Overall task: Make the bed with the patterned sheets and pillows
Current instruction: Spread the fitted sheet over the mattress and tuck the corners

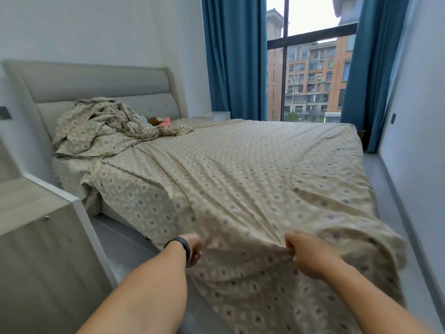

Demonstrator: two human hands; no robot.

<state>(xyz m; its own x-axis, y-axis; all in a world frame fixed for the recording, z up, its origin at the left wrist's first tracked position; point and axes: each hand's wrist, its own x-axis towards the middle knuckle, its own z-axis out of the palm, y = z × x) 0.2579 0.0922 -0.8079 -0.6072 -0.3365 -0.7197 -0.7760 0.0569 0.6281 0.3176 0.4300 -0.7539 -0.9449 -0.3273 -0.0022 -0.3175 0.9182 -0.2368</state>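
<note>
A beige sheet [240,169] with a small diamond pattern lies spread over the bed and hangs off its near corner. My left hand [193,248], with a dark band at the wrist, grips the sheet's near edge. My right hand [304,251] pinches a bunched fold of the same sheet a little to the right. Taut creases fan out from both hands toward the head of the bed. A crumpled heap of matching patterned fabric [103,124] sits against the grey padded headboard [96,85]. A flat patterned pillow [192,122] lies beside it.
A small brown and pink soft toy [160,121] lies by the heap. A pale cabinet [41,237] stands close at my left. Blue curtains [233,56] frame a tall window behind the bed. A narrow grey floor strip [385,189] runs along the right wall.
</note>
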